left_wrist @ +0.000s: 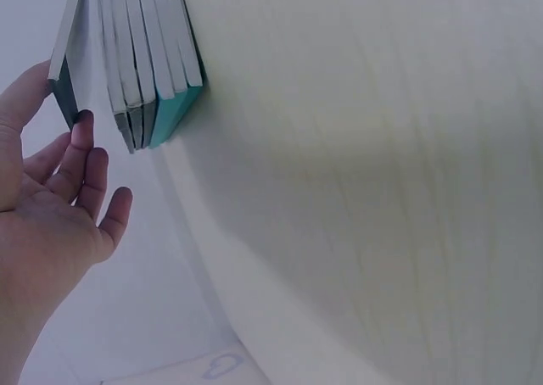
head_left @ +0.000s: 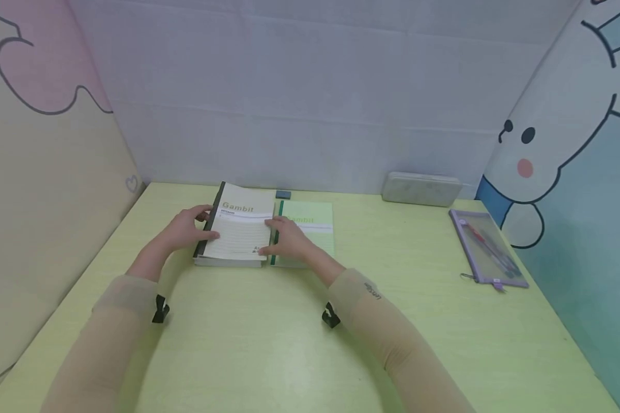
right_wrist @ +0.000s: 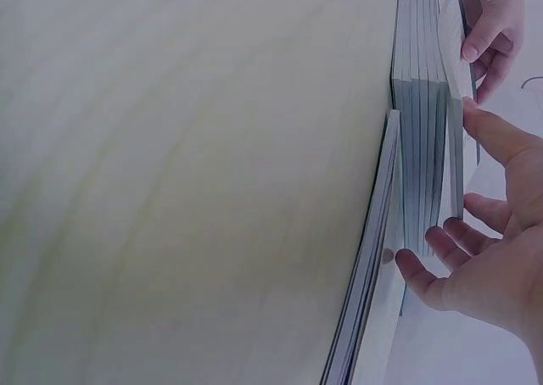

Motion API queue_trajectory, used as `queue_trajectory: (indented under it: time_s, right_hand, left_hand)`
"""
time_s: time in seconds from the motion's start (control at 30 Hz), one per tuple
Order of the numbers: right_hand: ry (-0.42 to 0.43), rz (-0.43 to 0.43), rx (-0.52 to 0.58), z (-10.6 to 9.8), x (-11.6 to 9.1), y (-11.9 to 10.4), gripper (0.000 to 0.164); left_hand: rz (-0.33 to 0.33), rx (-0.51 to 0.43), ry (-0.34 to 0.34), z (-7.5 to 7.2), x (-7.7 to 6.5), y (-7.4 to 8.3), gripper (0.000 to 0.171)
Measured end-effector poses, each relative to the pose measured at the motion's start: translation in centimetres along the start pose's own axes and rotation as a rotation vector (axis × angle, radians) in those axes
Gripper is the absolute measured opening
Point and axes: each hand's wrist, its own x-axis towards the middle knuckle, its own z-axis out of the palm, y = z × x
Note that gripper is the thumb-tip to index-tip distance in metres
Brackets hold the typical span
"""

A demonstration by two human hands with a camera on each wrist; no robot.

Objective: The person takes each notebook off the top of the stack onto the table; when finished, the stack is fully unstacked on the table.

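Sleeves [head_left: 413,355] stretch across the tabletop [head_left: 268,344] toward its back edge, where a person grips a white notebook [head_left: 237,235] above a stack [left_wrist: 148,54] near the back left corner. The left hand [head_left: 184,228] pinches the dark spine, thumb on the cover and other fingers loosely parted below; the right hand [head_left: 289,240] pinches the opposite side between thumb and fingertips, its lower fingers spread beside the stack. From the left wrist, a gap shows beneath the spine, which stands higher than the far side, leaving the notebook tilted rather than flat. Judging by that hold, the step in hand looks to be settling the notebook squarely on the stack. Doing it well would seem to call for easing the spine side down gently, both hands at one pace, with the near edges lined up. Fingertips under the spine would best slip out just as the covers meet, and light, even pressure from both sides could then true the pile. Too hard a squeeze might bow the notebook, which looks thin and pliable. Care seems due on the right, where a green notebook [head_left: 317,232] lies just beside the stack, partly under the right hand, and a sideways push could nudge it. Behind it, a small block [head_left: 283,195] sits at the back edge; a case [head_left: 422,189] and pouch [head_left: 488,249] occupy the tabletop's right.
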Motion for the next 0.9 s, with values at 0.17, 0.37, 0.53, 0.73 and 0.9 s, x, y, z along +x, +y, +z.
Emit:
queue_trajectory:
  time_s: [0.17, 0.37, 0.53, 0.73, 0.9]
  right_hand:
    - [0.054, 0.001, 0.025, -0.8, -0.3, 0.3, 0.079]
    - [0.122, -0.01, 0.061, -2.2, -0.5, 1.1, 0.078]
    - [0.154, -0.014, 0.083, -3.6, -1.0, 1.4, 0.077]
    - [0.168, -0.013, 0.092, -5.7, -1.8, 1.9, 0.075]
    - [0.192, 0.002, 0.09, -7.5, -2.8, 3.0, 0.071]
  left_hand:
    - [0.042, 0.008, 0.004, -0.2, 0.3, 1.0, 0.085]
    - [0.086, 0.017, 0.017, -0.4, 0.7, 3.0, 0.086]
    - [0.096, 0.031, 0.011, -0.9, 1.0, 4.5, 0.084]
    - [0.123, 0.016, 0.008, -1.2, 1.4, 6.8, 0.086]
    - [0.132, 0.02, 0.021, -1.0, 1.9, 9.0, 0.086]
